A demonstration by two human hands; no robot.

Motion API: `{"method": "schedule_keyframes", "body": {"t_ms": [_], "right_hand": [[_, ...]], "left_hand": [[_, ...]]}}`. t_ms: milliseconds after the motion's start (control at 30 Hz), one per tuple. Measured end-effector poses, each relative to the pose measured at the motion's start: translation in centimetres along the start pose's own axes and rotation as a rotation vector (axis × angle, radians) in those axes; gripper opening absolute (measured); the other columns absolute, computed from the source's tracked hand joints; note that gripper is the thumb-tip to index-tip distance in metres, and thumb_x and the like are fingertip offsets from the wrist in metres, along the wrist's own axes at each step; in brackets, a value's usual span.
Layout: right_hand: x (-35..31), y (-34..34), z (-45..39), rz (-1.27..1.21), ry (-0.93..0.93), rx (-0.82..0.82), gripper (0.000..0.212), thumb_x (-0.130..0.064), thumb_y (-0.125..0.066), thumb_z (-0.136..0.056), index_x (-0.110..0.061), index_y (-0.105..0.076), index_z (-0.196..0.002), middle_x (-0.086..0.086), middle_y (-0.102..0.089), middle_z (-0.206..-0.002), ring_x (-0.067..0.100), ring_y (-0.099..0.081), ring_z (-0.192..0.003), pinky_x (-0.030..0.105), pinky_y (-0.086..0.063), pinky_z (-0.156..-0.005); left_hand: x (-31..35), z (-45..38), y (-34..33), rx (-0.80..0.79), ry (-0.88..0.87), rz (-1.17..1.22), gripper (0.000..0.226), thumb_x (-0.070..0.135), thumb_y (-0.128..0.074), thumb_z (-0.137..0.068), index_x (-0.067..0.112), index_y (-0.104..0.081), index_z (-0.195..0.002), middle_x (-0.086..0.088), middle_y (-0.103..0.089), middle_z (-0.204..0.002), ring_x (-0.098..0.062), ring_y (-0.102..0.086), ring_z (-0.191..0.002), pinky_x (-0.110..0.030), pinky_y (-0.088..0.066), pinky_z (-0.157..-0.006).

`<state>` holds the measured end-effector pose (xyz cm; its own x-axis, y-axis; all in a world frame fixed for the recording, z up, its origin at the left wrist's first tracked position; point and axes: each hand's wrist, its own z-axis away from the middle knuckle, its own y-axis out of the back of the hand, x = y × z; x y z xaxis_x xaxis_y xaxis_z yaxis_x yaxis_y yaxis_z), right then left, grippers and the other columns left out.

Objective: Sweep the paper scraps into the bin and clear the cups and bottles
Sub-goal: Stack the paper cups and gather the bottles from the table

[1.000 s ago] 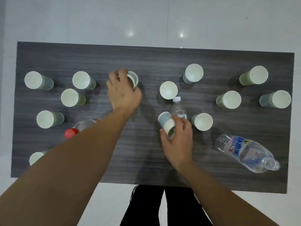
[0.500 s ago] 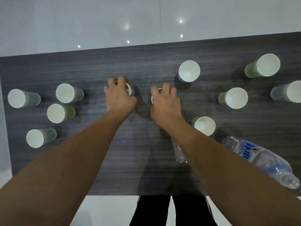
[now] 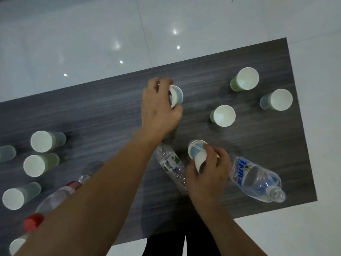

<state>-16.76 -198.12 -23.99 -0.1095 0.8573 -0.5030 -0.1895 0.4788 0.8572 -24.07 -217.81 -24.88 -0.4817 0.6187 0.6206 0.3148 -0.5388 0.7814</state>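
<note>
From the head view I saw the left hand (image 3: 158, 109) at frame center, fingers curled round a tipped paper cup (image 3: 176, 96) on the dark table (image 3: 110, 111). Lower right of center, the right hand (image 3: 207, 174) gripped a stack of cups (image 3: 197, 154). Beside it lay 2 clear bottles: a small bottle (image 3: 172, 167) to its left and a large bottle (image 3: 256, 180) to its right.

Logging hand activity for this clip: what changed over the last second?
The right hand, which reached out to a mid-table cup, has pulled back holding stacked cups. The left hand moved right, still gripping its cup. The other cups and bottles stay put.
</note>
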Motion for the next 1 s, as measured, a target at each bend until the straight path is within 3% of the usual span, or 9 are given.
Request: {"method": "schedule_keyframes", "body": {"t_ms": [100, 267, 333, 433, 500, 667, 833, 900, 1000], "right_hand": [[0.9, -1.5, -0.6, 0.188, -0.025, -0.211, 0.065, -0.018, -0.082, -0.070, -0.013, -0.058, -0.129, 0.022, -0.049, -0.130, 0.038, -0.049, -0.113, 0.049, -0.051, -0.087], [0.9, -2.8, -3.2, 0.194, -0.027, -0.375, 0.067, -0.033, -0.079, -0.082, -0.021, -0.049, -0.141, 0.016, -0.040, -0.141, 0.032, -0.041, -0.122, 0.046, -0.050, -0.093], [0.2, -2.0, -4.6, 0.050, -0.066, -0.194, 0.058, -0.028, -0.079, -0.081, -0.018, -0.055, -0.133, 0.015, -0.046, -0.132, 0.030, -0.045, -0.114, 0.044, -0.051, -0.088], [-0.7, -0.2, -7.5, -0.066, -0.085, 0.270, 0.049, -0.030, -0.075, -0.082, -0.017, -0.057, -0.126, 0.016, -0.049, -0.128, 0.027, -0.046, -0.112, 0.030, -0.039, -0.091], [-0.4, 0.3, -9.9, -0.030, -0.147, 0.352, 0.048, -0.029, -0.074, -0.082, -0.018, -0.057, -0.126, 0.017, -0.049, -0.128, 0.028, -0.045, -0.113, 0.030, -0.039, -0.091], [1.3, -1.4, -11.9, 0.195, -0.255, -0.095, 0.053, -0.021, -0.076, -0.084, -0.019, -0.052, -0.132, 0.018, -0.041, -0.138, 0.033, -0.044, -0.116, 0.039, -0.049, -0.088], [1.3, -0.9, -8.5, 0.097, -0.281, -0.178, 0.061, -0.017, -0.080, -0.077, -0.020, -0.053, -0.131, 0.015, -0.044, -0.133, 0.029, -0.045, -0.111, 0.034, -0.045, -0.082], [0.6, 0.9, -7.4, -0.061, -0.358, -0.053, 0.061, -0.015, -0.081, -0.074, -0.020, -0.056, -0.129, 0.013, -0.045, -0.131, 0.028, -0.048, -0.110, 0.032, -0.043, -0.084], [-0.5, 5.3, -9.0, -0.298, -0.386, 0.374, 0.058, -0.009, -0.081, -0.071, -0.010, -0.061, -0.126, 0.014, -0.047, -0.129, 0.029, -0.052, -0.110, 0.036, -0.048, -0.090]], "left_hand": [[-1.1, 0.3, -2.1, -0.172, -0.036, -0.163, 0.065, 0.016, -0.074, -0.072, 0.022, -0.048, -0.131, -0.006, -0.042, -0.136, -0.030, -0.042, -0.117, -0.044, -0.048, -0.089], [-2.0, -0.5, -3.9, -0.322, -0.022, -0.176, 0.074, 0.025, -0.084, -0.072, 0.024, -0.046, -0.135, -0.006, -0.038, -0.142, -0.031, -0.038, -0.125, -0.044, -0.041, -0.099], [-1.9, -0.8, -4.1, -0.333, -0.017, -0.185, 0.067, 0.022, -0.083, -0.070, 0.023, -0.050, -0.129, -0.008, -0.042, -0.134, -0.031, -0.045, -0.116, -0.045, -0.048, -0.092], [-1.0, -0.8, -4.1, -0.201, 0.064, -0.116, 0.055, 0.023, -0.075, -0.068, 0.025, -0.053, -0.118, -0.006, -0.047, -0.123, -0.027, -0.050, -0.105, -0.036, -0.045, -0.078], [0.3, -0.7, -4.0, -0.068, 0.122, -0.048, 0.053, 0.026, -0.075, -0.065, 0.027, -0.054, -0.113, 0.000, -0.047, -0.117, -0.022, -0.050, -0.102, -0.031, -0.041, -0.076], [5.0, -2.2, -3.9, 0.036, 0.071, 0.163, 0.053, 0.028, -0.076, -0.061, 0.029, -0.055, -0.110, 0.011, -0.043, -0.107, -0.012, -0.050, -0.094, -0.027, -0.046, -0.076], [10.7, -4.9, -6.3, -0.075, -0.159, 0.210, 0.055, 0.029, -0.075, -0.065, 0.027, -0.053, -0.114, 0.013, -0.040, -0.109, 0.001, -0.041, -0.092, -0.004, -0.034, -0.075], [12.5, -5.5, -8.2, -0.157, -0.249, 0.174, 0.054, 0.027, -0.076, -0.068, 0.023, -0.054, -0.117, 0.009, -0.044, -0.113, -0.004, -0.044, -0.096, -0.005, -0.033, -0.077], [13.7, -6.8, -10.7, -0.260, -0.286, 0.097, 0.057, 0.028, -0.078, -0.071, 0.019, -0.055, -0.123, -0.002, -0.048, -0.125, -0.018, -0.048, -0.105, -0.021, -0.035, -0.085]]}}
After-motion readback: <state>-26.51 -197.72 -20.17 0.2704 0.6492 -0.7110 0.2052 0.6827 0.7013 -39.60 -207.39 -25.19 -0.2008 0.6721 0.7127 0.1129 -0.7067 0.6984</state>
